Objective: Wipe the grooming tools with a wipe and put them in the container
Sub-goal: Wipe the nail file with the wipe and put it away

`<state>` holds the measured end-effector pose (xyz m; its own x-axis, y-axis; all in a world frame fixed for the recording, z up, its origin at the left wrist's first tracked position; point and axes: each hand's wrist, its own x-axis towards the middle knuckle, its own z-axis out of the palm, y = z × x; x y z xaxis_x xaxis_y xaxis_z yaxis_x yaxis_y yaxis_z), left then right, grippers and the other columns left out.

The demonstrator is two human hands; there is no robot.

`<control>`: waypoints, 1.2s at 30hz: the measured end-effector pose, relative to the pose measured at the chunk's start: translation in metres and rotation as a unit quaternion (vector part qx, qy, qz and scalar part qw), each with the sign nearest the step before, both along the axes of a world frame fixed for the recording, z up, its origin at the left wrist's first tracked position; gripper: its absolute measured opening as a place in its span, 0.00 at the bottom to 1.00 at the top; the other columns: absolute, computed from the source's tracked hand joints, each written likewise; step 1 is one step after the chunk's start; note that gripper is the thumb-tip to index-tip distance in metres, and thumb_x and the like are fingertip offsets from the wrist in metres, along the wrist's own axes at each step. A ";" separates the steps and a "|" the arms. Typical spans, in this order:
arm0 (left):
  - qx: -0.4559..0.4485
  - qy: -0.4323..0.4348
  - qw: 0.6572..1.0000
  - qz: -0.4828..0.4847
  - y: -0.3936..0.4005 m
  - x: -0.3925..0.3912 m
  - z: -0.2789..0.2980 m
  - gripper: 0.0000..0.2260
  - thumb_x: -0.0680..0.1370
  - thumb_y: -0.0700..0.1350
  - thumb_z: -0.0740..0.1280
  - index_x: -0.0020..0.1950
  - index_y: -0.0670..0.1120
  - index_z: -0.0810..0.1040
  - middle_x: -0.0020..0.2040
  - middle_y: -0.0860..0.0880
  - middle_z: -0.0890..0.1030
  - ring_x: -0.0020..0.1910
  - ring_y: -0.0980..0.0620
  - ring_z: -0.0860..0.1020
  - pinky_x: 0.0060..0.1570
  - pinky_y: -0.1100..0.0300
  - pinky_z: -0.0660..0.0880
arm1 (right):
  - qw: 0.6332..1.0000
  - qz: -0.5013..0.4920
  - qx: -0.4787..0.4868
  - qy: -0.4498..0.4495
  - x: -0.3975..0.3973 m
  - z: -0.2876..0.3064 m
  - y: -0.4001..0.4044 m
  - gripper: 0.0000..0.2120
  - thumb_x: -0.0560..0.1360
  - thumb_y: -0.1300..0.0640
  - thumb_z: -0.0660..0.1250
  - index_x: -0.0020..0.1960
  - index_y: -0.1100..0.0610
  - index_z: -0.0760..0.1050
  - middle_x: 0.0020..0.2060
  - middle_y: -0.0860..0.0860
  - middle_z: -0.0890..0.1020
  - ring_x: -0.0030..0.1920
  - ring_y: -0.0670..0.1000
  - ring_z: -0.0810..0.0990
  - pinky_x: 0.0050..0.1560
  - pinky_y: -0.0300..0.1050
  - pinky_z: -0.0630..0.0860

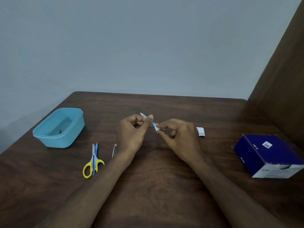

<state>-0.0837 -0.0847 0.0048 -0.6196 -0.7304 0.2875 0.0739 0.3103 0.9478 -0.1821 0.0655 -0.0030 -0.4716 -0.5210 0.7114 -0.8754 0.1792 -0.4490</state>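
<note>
- Head view: left hand [131,134] raised over the middle of a dark wooden table [164,186], thumb and curled fingers pinching the metal blade of a small nail file [146,118], pointed tip aimed far and left.
- Right hand [177,135] just beside it, thumb and forefinger closed on a small white wipe [156,127] pressed against the file's blue handle end; remaining fingers loosely curled.
- Light blue container [59,127], open-topped, on the table's far left, well apart from both hands; something dark at its bottom, too unclear to identify.
- Yellow-handled scissors [93,163] flat on the table near the left forearm, blades pointing far, with a slim blue-handled tool [95,155] lying along them and touching.
- Small metal tool [114,150], apparently a clipper, just beside the left wrist and partly hidden by it.
- Torn white sachet [200,131] on the table right of the right hand, close behind its knuckles.
- Dark blue cardboard box [269,155] with a white label on the right side of the table, tilted, near the edge of view.
- Plain grey wall [131,46] beyond the far edge; brown panel [283,76] rising at right.
</note>
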 end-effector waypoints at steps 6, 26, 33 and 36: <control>0.018 0.018 0.999 -0.029 -0.001 -0.002 0.000 0.14 0.79 0.53 0.77 0.36 0.49 0.86 0.35 0.51 0.87 0.30 0.60 0.76 0.42 0.55 0.75 | 0.989 0.014 -0.047 -0.141 0.007 0.005 -0.001 0.04 0.78 0.50 0.78 0.44 0.48 0.89 0.38 0.41 0.87 0.29 0.45 0.82 0.32 0.42 0.75; -0.019 0.056 0.997 -0.058 -0.004 -0.003 -0.004 0.17 0.80 0.52 0.76 0.34 0.48 0.79 0.30 0.54 0.79 0.31 0.54 0.67 0.35 0.55 0.66 | 0.904 0.123 -0.034 -0.409 -0.007 0.005 -0.003 0.14 0.79 0.58 0.76 0.63 0.56 0.78 0.45 0.52 0.90 0.24 0.47 0.77 0.27 0.40 0.72; -0.001 0.076 0.996 -0.046 -0.004 -0.005 -0.004 0.18 0.80 0.53 0.75 0.38 0.41 0.82 0.32 0.37 0.72 0.32 0.53 0.64 0.33 0.58 0.63 | 0.900 0.114 -0.052 -0.418 -0.005 0.006 -0.002 0.13 0.78 0.58 0.77 0.61 0.56 0.79 0.45 0.53 0.90 0.25 0.48 0.77 0.27 0.41 0.72; -0.013 0.058 0.996 -0.063 -0.003 -0.006 -0.006 0.16 0.80 0.51 0.76 0.37 0.43 0.82 0.32 0.50 0.81 0.31 0.57 0.71 0.36 0.59 0.70 | 0.900 0.108 -0.060 -0.419 -0.003 0.005 -0.005 0.13 0.77 0.58 0.78 0.59 0.54 0.80 0.43 0.52 0.90 0.25 0.48 0.78 0.27 0.40 0.71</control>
<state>-0.0895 -0.0874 -0.0010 -0.6673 -0.6403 0.3805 0.2232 0.3155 0.9223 -0.1854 0.0609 0.0016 -0.7653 -0.6079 0.2115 -0.2295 -0.0492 -0.9721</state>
